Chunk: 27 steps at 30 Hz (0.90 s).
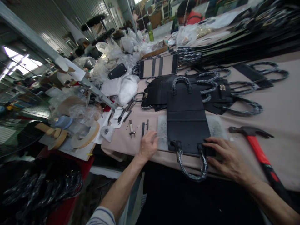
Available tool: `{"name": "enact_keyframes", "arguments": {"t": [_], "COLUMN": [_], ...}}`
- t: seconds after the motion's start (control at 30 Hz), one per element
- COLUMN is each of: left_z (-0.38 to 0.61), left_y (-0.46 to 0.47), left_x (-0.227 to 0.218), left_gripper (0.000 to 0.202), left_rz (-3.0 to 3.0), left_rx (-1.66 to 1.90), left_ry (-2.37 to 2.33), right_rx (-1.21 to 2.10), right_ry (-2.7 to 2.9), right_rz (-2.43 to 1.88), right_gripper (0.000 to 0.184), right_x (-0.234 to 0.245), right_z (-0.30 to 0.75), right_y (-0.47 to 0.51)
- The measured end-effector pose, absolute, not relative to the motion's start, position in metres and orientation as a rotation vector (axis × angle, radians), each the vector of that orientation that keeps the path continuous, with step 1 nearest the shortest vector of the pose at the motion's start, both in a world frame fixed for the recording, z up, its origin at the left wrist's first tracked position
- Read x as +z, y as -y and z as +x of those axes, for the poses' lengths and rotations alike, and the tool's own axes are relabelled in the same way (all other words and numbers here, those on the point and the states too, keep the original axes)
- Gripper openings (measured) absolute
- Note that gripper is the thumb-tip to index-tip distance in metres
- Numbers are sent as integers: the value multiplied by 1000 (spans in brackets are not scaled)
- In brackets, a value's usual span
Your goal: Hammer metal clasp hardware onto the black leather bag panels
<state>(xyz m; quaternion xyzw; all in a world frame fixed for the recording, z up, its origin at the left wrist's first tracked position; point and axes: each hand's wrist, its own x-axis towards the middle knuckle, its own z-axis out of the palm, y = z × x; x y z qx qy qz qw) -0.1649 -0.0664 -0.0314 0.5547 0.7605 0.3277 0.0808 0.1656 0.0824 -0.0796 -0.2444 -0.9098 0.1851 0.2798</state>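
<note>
A black bag panel (187,125) with plastic-wrapped handles at both ends lies before me on a pale, translucent board (217,126). Its near handle (192,176) hangs over the table's front edge. My right hand (227,156) grips the panel's near right edge beside the handle base, fingers on top and thumb lower. Left of the board, my left hand (148,145) has loosely bent fingers, slightly apart, with nothing visible in them. Just beyond it lie a dark metal bar (143,128) and a thin punch-like rod (147,125). A small metal tool (131,128) is farther left.
A claw hammer (255,143) with a red and black handle lies right. More black bag pieces (157,90) are heaped behind the panel. Tape rolls (85,137) and plastic bags stand left, past a metal post (100,95). A person (195,17) is across the table.
</note>
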Motion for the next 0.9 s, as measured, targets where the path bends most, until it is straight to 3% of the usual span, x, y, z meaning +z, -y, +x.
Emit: {"name": "enact_keyframes", "arguments": {"t": [0.1, 0.2, 0.3, 0.53, 0.9], "left_z": [-204, -236, -249, -262, -238], "left_y": [59, 46, 34, 22, 71], "left_x": [-16, -11, -12, -22, -3], "left_gripper": [23, 30, 21, 22, 33], "left_rz": [1222, 987, 864, 609, 478], "left_rx": [559, 164, 76, 255, 1079], "left_ry": [-2679, -2681, -2568, -2425, -1776], "right_rx": [530, 557, 536, 455, 474], "right_ry": [2433, 2423, 2425, 2426, 2426], "right_rz": [-682, -691, -689, -621, -647], "right_gripper": [30, 32, 32, 30, 32], "right_x": [-72, -69, -71, -81, -86], "right_z": [164, 163, 164, 164, 164], "right_y": [-80, -79, -79, -83, -84]}}
